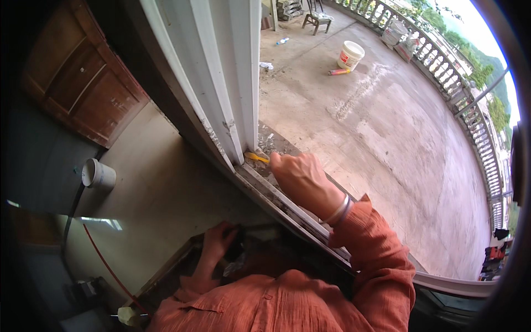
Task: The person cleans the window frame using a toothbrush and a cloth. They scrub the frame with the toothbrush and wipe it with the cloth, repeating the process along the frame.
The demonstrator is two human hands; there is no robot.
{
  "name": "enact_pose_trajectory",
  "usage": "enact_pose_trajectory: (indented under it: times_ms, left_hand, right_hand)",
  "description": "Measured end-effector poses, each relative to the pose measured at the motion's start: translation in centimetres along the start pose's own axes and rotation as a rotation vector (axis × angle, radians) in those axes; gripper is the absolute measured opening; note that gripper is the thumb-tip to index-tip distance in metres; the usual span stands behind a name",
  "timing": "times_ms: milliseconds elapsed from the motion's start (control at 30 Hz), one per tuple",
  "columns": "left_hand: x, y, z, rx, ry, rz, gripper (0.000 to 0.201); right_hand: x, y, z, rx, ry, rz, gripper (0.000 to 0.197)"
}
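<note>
My right hand (301,171) is closed around a small yellow tool (256,157), whose flat end reaches into the corner of the window frame's bottom track. My fist hides the rest of it, so its exact kind does not show. Beside the tool rises the white metal window frame (241,77). Grime and loose crumbs (271,145) lie along the sill by my knuckles. Low and close to my body, my left hand (218,239) is in shadow with its fingers curled in. Darkness hides what, if anything, those fingers hold.
Indoors at left are a white bucket (99,174), a brown wooden door (83,72) and a thin red cord (105,263). On the concrete terrace outside stand a white bucket (351,54), a red-and-yellow tube (338,72) and a stool (317,21). A balustrade (442,83) borders it.
</note>
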State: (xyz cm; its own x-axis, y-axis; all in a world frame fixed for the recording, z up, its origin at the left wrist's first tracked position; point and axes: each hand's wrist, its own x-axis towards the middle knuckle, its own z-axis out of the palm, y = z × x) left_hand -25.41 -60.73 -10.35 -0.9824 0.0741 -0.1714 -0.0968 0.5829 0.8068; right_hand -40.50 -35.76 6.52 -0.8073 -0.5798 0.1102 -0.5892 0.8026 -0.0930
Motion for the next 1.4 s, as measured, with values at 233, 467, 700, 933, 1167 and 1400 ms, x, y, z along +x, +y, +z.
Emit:
enact_pose_trajectory:
  times_ms: [233, 467, 700, 933, 1167, 1400]
  left_hand:
    - [-2.0, -1.6, -0.2, -0.013, 0.073, -0.05, 0.017]
    - [-1.0, -2.3, 1.5, -0.046, 0.055, -0.017, 0.02]
    - [-0.1, -1.1, 2.2, -0.112, 0.041, -0.044, 0.021]
    - [-0.2, -2.7, 1.5, -0.054, 0.073, 0.028, 0.02]
    - [-0.1, -2.4, -0.1, -0.103, 0.048, -0.021, 0.02]
    - [-0.8, -3.8, 1.3, -0.098, 0.03, -0.015, 0.02]
  right_hand:
    - [0.7, 0.4, -0.8, -0.078, -0.186, -0.105, 0.005]
    - [-1.4, -1.2, 0.1, -0.331, -0.059, -0.036, 0.001]
    - [-2.7, -3.4, -2.8, -0.163, -0.372, 0.086, 0.007]
    - [-4.4, -2.3, -1.8, -0.098, -0.26, 0.153, 0.004]
    - [-5.9, -3.4, -0.5, -0.051, -0.205, 0.248, 0.007]
    - [-4.7, -0.9, 1.0, 0.165, -0.316, 0.177, 0.009]
